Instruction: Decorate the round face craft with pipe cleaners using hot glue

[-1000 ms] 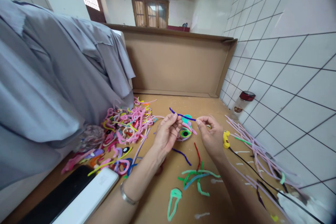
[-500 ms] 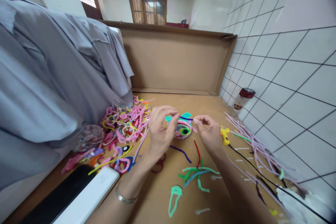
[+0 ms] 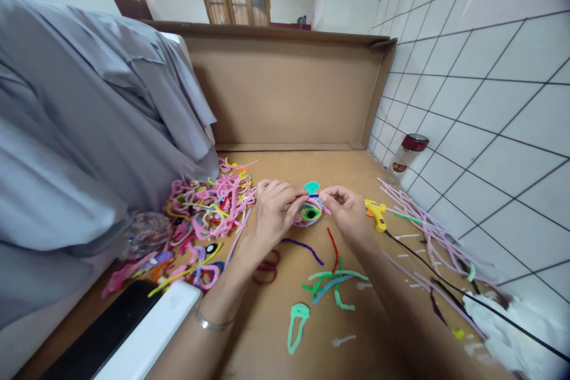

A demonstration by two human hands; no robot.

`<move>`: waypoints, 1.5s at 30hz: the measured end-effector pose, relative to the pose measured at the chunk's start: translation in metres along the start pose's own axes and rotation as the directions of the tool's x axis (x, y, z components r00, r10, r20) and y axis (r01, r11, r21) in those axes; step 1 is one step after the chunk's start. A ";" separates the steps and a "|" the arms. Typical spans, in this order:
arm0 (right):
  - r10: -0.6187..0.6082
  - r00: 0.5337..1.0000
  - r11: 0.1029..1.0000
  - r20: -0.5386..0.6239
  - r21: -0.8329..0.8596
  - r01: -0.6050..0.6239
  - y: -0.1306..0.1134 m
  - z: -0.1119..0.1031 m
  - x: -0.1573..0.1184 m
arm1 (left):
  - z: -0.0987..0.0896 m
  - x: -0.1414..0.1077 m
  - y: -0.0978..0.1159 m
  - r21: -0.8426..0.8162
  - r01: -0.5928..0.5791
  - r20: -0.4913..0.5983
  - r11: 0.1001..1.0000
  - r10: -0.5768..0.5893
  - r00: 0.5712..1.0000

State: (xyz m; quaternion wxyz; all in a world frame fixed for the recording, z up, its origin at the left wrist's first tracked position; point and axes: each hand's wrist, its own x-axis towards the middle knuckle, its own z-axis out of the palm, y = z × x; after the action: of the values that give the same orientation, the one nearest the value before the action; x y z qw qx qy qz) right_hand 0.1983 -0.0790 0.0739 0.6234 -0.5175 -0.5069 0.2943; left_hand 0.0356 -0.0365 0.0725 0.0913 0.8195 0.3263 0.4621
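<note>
Between my two hands runs a short dark blue pipe cleaner, pinched at one end by my left hand and at the other by my right hand. Just below it lies a round pipe-cleaner fish with a green and black eye, a pink edge and a teal fin on top; my left fingers hide part of it. A second dark blue pipe cleaner and a red one rest nearer me on the cardboard. Closer still are several green and blue pieces and a mint-green loop shape.
A tangled heap of pipe cleaners lies left. At right are a yellow glue gun with a black cord, long lilac pipe cleaners and a red-lidded jar. A white device sits front left. Cardboard stands behind.
My hands have come closer together, so a shorter stretch of the blue pipe cleaner shows between them. The camera view has shifted slightly.
</note>
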 end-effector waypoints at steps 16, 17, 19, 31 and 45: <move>0.022 0.996 0.999 -0.091 -0.028 -0.024 0.029 0.009 0.006 | 0.011 -0.003 -0.005 0.045 0.059 0.093 0.997 -0.063 0.994; 0.021 0.995 0.999 -0.093 -0.030 -0.024 0.029 0.008 0.007 | 0.012 -0.003 -0.006 0.046 0.068 0.092 0.997 -0.072 0.993; 0.021 0.992 0.998 -0.122 -0.053 -0.027 0.029 0.003 0.011 | 0.011 -0.003 -0.008 0.050 0.090 0.079 0.995 -0.094 0.992; 0.103 0.975 0.993 -0.194 -0.034 -0.112 0.062 -0.015 0.035 | 0.024 -0.008 -0.023 0.186 0.135 0.227 0.973 -0.176 0.958; 0.134 0.991 0.978 0.019 0.156 -0.136 0.108 0.001 0.036 | 0.029 -0.010 -0.020 0.324 0.040 0.352 0.945 -0.159 0.923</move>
State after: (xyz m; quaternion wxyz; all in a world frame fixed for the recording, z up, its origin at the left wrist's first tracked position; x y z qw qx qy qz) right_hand 0.2255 -0.0157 -0.0159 0.6385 -0.4989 -0.4486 0.3771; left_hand 0.0466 -0.0228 0.0408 0.0450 0.8785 0.4134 0.2353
